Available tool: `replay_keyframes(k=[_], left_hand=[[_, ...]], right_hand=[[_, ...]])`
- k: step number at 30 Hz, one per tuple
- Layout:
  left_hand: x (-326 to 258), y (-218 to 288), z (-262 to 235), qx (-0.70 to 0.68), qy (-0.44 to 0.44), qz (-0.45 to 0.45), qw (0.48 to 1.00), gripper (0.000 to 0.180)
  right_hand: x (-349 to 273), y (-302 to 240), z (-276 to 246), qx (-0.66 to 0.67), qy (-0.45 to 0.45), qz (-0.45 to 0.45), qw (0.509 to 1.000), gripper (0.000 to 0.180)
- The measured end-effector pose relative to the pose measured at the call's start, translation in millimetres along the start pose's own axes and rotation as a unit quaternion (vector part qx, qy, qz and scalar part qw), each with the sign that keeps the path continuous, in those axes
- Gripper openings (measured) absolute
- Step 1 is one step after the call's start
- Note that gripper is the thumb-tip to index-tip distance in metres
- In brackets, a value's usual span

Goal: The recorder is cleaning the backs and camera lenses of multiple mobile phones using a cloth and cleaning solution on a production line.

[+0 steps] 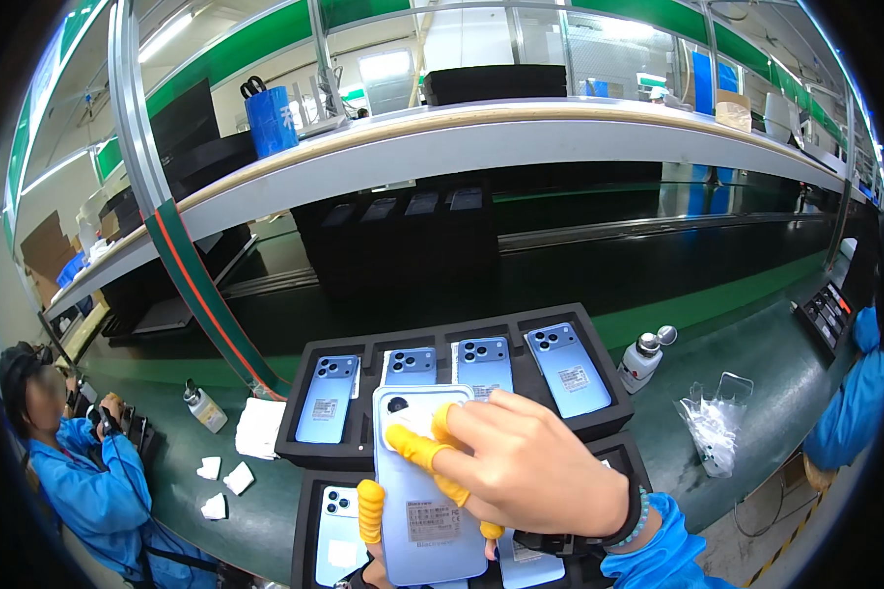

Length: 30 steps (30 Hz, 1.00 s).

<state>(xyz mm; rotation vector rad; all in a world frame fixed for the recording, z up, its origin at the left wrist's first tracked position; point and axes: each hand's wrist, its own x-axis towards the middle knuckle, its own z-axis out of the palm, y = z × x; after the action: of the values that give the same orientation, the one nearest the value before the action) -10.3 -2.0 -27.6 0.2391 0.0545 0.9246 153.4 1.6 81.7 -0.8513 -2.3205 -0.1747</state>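
A light blue smartphone (427, 535), back side up with a printed label, is held up close to me over the trays. My left hand (371, 520) grips it by its left edge, the thumb in a yellow finger cot; the rest of that hand is mostly hidden beneath. My right hand (521, 461), also in yellow finger cots, reaches across from the right. Its bent fingers press on the phone's camera area, around something whitish that I cannot make out. Behind, a black foam tray (363, 450) holds several blue phones; a nearer black tray (304, 491) is partly covered by my hands.
White cloth pieces (238, 478) and a white stack (259, 428) lie left of the trays, by a small bottle (204, 407). A metal-capped bottle (642, 361) and clear plastic bag (709, 432) stand right. Co-workers in blue sit at left (88, 491) and right (848, 393).
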Motion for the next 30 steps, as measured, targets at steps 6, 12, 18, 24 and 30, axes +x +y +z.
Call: replay_keyframes(k=[6,12,18,24,30], left_hand=[[-1,6,4,0.015,-0.056,-0.018,0.998,0.105],[2,5,-6,0.012,-0.142,-0.024,0.989,0.102],[-2,-5,-5,-0.044,0.114,0.065,0.99,0.098],[-5,-2,13,-0.163,-0.038,-0.009,0.986,0.102],[-9,5,9,0.222,-0.06,-0.033,0.973,0.108]], right_hand=[[-5,5,-17,0.001,0.057,0.036,0.998,0.027],[-3,5,-13,0.019,0.044,0.029,0.998,0.026],[-1,1,0,0.033,-0.006,-0.001,0.999,0.025],[-4,2,-8,0.035,0.016,-0.01,0.999,0.023],[0,4,-13,0.021,0.085,0.029,0.996,0.016]])
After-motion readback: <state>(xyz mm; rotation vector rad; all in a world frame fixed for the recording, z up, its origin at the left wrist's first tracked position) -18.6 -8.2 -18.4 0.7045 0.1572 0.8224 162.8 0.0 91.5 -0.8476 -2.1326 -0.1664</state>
